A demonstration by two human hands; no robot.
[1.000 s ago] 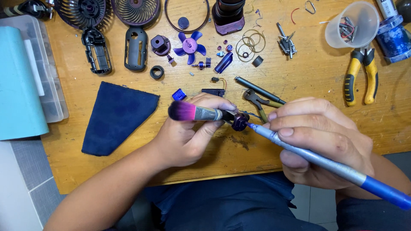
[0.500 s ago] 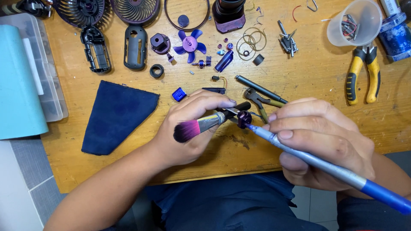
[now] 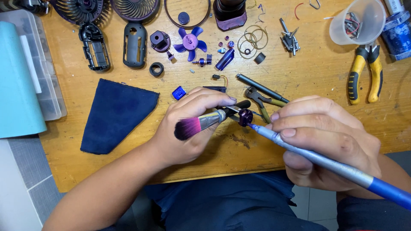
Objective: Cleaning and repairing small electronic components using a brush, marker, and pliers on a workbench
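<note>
Over the wooden workbench (image 3: 299,77), seen from the head camera, both hands meet near the front edge. The left hand (image 3: 188,128) is curled around a brush with pink-and-black bristles (image 3: 188,127), its metal ferrule and black handle running between the fingers toward the right; the bristle end points left and slightly down. The right hand (image 3: 325,141) is closed around a long tool with a silver shaft and blue grip (image 3: 325,161), held like a pen, its tip angled up to the left. At that tip sits a small dark purple part (image 3: 245,116), right between the two hands and touching the end of the brush handle; whether fingers also pinch it I cannot tell.

Just behind the hands lie small olive-handled pliers (image 3: 261,100) and a dark rod (image 3: 261,87). A dark blue cloth (image 3: 115,113) lies flat to the left, with a small blue square piece (image 3: 179,93) just beside it. Farther back are a purple fan blade (image 3: 190,42), a black casing shell (image 3: 135,45), fan grilles (image 3: 137,8), thin wire rings (image 3: 252,38) and a black rubber ring (image 3: 156,69). At the right stand a clear plastic cup (image 3: 357,21) holding small bits and yellow-handled pliers (image 3: 364,72). A teal lid on a clear box (image 3: 17,81) sits at the far left.
</note>
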